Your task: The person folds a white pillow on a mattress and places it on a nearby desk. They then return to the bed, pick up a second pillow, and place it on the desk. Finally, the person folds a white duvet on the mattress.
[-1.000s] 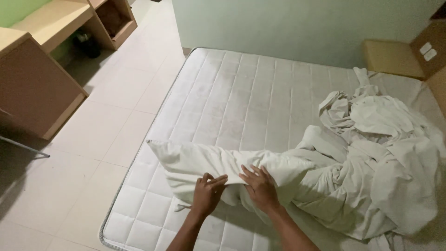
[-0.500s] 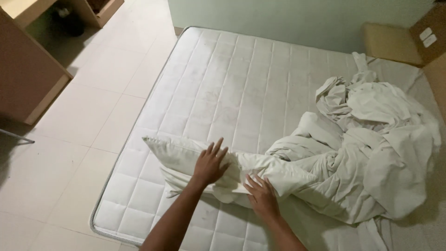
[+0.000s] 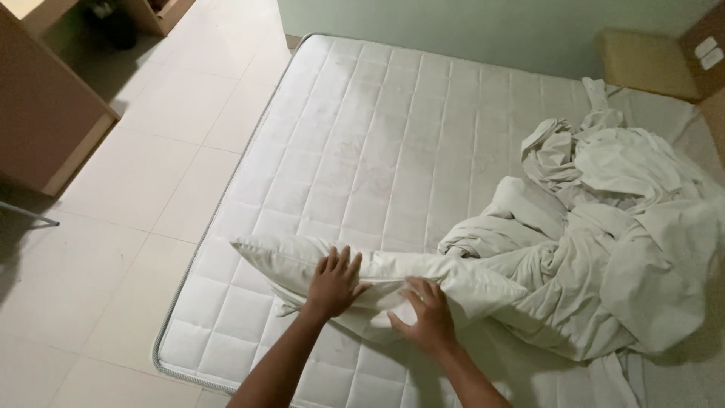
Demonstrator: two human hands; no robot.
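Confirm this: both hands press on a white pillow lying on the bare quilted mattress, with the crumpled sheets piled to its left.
Not quite. In the head view the crumpled sheets lie to the right of the white pillow; the left hand and right hand do press it on the mattress.

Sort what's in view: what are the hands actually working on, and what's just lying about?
In hand:
- white pillow, under left hand and right hand
- bare quilted mattress beneath it

Lying about:
- crumpled white sheets heaped on the right
- wooden desk
- cardboard box
- tiled floor
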